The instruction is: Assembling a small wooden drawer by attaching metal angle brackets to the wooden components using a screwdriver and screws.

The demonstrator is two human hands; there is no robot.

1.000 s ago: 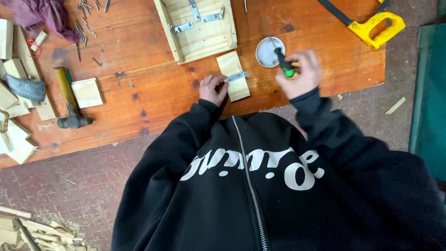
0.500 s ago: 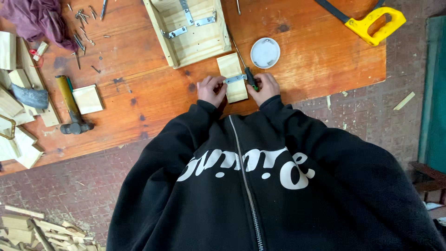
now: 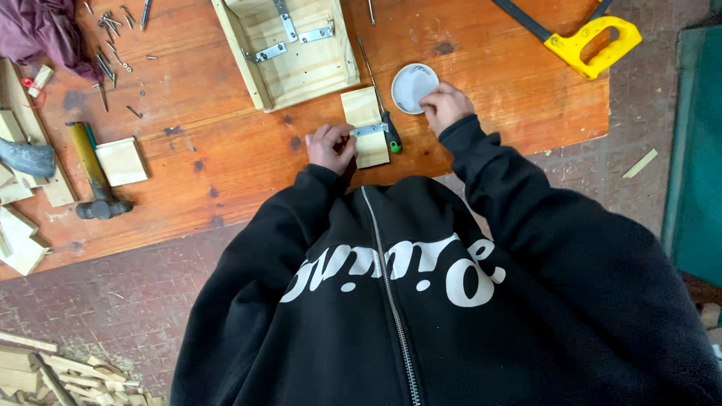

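Note:
My left hand (image 3: 329,146) pinches the end of a small metal hinge (image 3: 370,130) that lies across a small pale wooden block (image 3: 362,111) on the orange-brown wooden table (image 3: 226,158). A screwdriver (image 3: 391,137) with a dark and green handle lies loose along the block's right side. My right hand (image 3: 445,105) rests with bent fingers on the edge of a small white round dish (image 3: 411,86). Anything between those fingers is hidden.
A wooden box frame with metal brackets (image 3: 289,49) sits behind the block. A yellow-handled saw (image 3: 590,41) lies at the back right. To the left are a hammer (image 3: 94,177), wood offcuts (image 3: 120,160), loose screws (image 3: 109,34) and a purple cloth (image 3: 41,30). Brick floor lies below.
My right hand carried the screwdriver from the dish to the block, laid it beside the block, and moved back to the white dish. My left hand stayed on the hinge.

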